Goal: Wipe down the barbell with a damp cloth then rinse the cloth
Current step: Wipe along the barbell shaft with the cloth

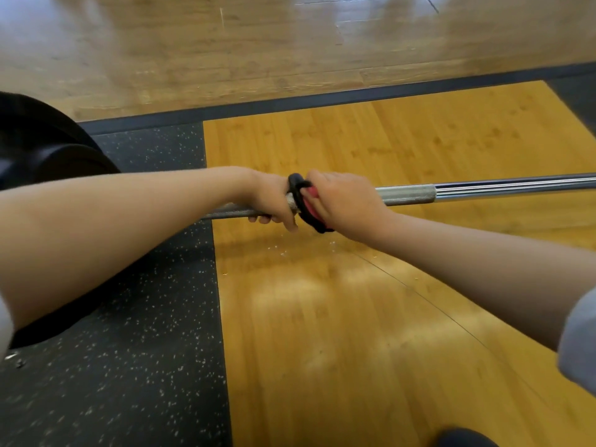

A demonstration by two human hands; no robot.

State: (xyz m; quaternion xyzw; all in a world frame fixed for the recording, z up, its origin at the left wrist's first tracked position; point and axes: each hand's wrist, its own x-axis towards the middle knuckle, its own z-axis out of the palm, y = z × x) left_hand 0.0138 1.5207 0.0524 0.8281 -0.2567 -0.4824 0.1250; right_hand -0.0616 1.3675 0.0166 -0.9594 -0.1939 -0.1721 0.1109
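Barbell point(406, 194) wipe in progress at the shaft, cloth point(311, 209) being held round the bar

The bar is being kept level above the wooden platform point(322, 317), with a black plate point(42, 150) showing at far left over the speckled rubber mat point(129, 350). The knurled section is being gripped by the left hand point(271, 196), fingers curled under. Just beside it the red-and-black cloth is being clamped round the shaft by the right hand point(346, 196). Judgement: the bar is stiff and heavy, with grippy knurling for holding and slick wet chrome. The cloth is soft and best bunched fully round the shaft
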